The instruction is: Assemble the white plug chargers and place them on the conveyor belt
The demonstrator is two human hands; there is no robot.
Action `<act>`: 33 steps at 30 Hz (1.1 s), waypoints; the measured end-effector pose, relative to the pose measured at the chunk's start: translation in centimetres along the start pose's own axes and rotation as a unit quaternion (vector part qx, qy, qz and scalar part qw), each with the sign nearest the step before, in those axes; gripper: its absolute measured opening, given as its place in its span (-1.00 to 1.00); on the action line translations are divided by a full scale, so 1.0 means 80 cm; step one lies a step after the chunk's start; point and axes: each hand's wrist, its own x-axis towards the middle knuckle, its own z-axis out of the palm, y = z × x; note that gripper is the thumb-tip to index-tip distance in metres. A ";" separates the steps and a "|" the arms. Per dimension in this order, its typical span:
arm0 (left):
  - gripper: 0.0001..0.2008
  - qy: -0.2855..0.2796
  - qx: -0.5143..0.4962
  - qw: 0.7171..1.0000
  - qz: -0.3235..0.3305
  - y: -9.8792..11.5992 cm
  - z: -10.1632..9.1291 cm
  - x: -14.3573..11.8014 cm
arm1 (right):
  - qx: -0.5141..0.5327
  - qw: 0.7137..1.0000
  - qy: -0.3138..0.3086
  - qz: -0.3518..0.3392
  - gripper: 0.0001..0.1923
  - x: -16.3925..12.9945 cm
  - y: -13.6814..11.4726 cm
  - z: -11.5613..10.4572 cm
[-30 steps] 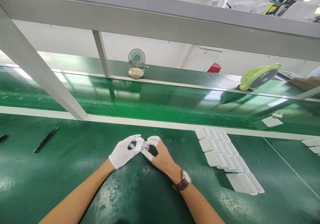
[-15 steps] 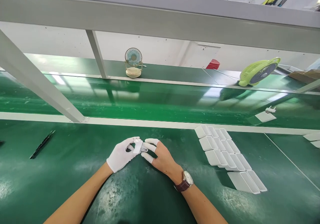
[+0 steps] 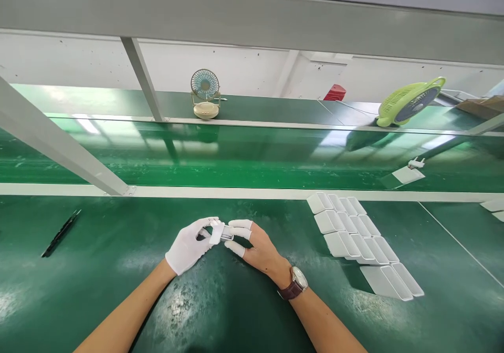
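Left hand (image 3: 188,248), in a white glove, holds a small white part (image 3: 217,234) between thumb and fingers, over the green bench (image 3: 149,300). Right hand (image 3: 263,250), white finger covers (image 3: 240,224) on thumb and two fingers, closes narrowly on the part's greyish right end. Bench contact: cannot tell. White pieces (image 3: 333,221) sit in rows to the right; slim black tool (image 3: 61,234) lies well left

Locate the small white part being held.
In the head view, the small white part is just left of centre, below mid-height, between the gloved left hand and the right hand.
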 end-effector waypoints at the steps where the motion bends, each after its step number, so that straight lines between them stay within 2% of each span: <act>1: -0.64 0.001 -0.004 1.000 -0.001 0.000 0.000 0.000 | -0.010 1.000 -0.004 -0.009 -0.68 0.000 0.001 0.001; 6: -0.64 0.004 0.004 1.000 -0.004 0.000 0.000 0.000 | -0.030 0.999 -0.024 -0.025 -0.72 0.002 0.002 0.003; 11: -0.61 -0.003 0.020 1.000 -0.007 0.001 -0.002 -0.001 | 0.000 0.999 -0.030 0.044 -0.66 0.001 0.002 0.000; 16: -0.61 -0.003 0.009 1.000 -0.005 0.005 -0.002 -0.001 | -0.038 0.999 -0.029 -0.017 -0.68 0.005 0.002 -0.005; 19: -0.65 0.005 0.017 1.000 0.003 0.006 -0.002 0.000 | -0.044 0.998 -0.041 -0.026 -0.71 0.009 0.000 -0.007; 26: -0.67 0.009 0.035 0.999 0.010 0.004 -0.002 0.001 | 0.042 0.998 -0.044 0.013 -0.87 0.012 -0.004 -0.004; 33: -0.67 0.010 0.030 0.999 0.016 0.003 -0.002 0.001 | 0.140 0.988 -0.006 0.062 -0.91 0.008 -0.002 0.006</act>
